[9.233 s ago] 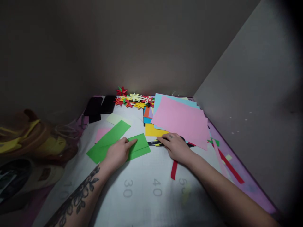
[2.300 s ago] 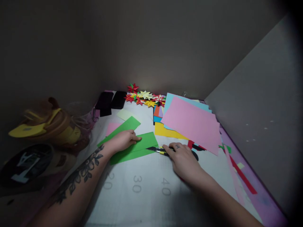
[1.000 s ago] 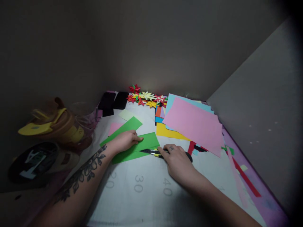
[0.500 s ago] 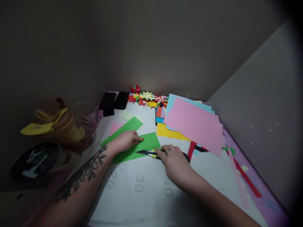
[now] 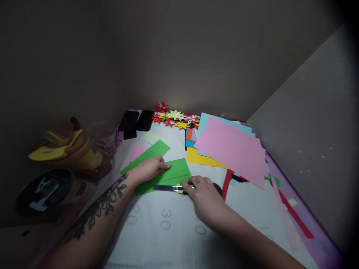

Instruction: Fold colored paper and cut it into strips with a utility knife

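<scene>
My left hand (image 5: 151, 167) presses on a folded green paper sheet (image 5: 176, 169), its index finger stretched across it and the other fingers curled. In my right hand (image 5: 204, 191) is what looks like a pair of scissors (image 5: 165, 188) with black-and-yellow handles. Their metal blades are together and point left, along the sheet's near edge; my fingers hide much of the handles. Under my left wrist and beyond it lies another green strip (image 5: 153, 150). Pale green paper (image 5: 151, 137) and pink paper (image 5: 138, 153) lie beside that strip.
Large pink sheets (image 5: 232, 149) over light blue ones lie at right, with yellow paper (image 5: 204, 157) below. Folded paper stars (image 5: 175, 116) and dark phones (image 5: 145, 120) are at the back. A cap (image 5: 45, 190) and brown-yellow container (image 5: 81, 151) stand left. Red strips (image 5: 297, 218) lie right.
The scissors have swung toward me and slightly left, from lying over the green sheet to its near edge. My left hand stays on the sheet.
</scene>
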The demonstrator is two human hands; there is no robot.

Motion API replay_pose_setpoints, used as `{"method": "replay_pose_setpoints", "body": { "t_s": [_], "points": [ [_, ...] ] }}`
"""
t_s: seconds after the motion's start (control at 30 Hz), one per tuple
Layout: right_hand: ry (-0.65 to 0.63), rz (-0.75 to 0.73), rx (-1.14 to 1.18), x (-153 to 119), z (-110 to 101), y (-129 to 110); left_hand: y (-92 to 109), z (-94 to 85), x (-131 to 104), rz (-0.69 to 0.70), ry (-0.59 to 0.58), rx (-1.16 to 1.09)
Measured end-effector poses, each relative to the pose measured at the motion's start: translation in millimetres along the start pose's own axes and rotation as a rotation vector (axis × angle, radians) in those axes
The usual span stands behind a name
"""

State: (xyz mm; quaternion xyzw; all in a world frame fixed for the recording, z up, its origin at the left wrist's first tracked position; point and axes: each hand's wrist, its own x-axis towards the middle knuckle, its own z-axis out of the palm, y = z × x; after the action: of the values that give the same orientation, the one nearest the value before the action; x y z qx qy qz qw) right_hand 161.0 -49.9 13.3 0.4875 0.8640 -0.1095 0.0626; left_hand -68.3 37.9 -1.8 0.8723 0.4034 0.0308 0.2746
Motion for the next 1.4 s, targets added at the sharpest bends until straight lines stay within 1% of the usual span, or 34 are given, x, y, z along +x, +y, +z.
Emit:
{"method": "replay_pose_setpoints", "body": {
  "t_s": [0.1,0.2,0.27,0.43,0.57,0.77,1.17,1.4],
  "points": [
    [-0.006,-0.003,0.010,-0.5,-1.0,-3.2,1.0,-2.2,-3.3,0.012,-0.032,0.029],
    [-0.010,-0.009,0.019,-3.6,-1.4,-1.1,-0.9,-3.8,-7.4,0.026,-0.062,0.034],
    [0.000,0.001,0.038,-8.7,0.3,4.5,-3.3,-4.9,-9.4,0.034,-0.058,0.006],
    [0.091,0.089,0.057,-24.1,9.5,24.7,-7.0,-8.0,-9.7,0.035,-0.046,-0.072],
    [0.099,0.101,0.042,-25.7,15.3,31.9,-7.0,-8.3,-9.1,0.027,-0.048,-0.084],
    [0.099,0.129,0.065,-22.5,15.4,30.4,-8.7,-6.7,-10.3,0.026,-0.049,-0.090],
    [0.037,0.154,0.066,-20.7,8.3,26.8,-8.8,-5.7,-10.5,0.040,-0.038,-0.098],
    [0.049,0.139,0.058,-13.5,9.0,13.6,-8.7,-6.0,-9.6,0.039,-0.038,-0.088]
  ]
}}
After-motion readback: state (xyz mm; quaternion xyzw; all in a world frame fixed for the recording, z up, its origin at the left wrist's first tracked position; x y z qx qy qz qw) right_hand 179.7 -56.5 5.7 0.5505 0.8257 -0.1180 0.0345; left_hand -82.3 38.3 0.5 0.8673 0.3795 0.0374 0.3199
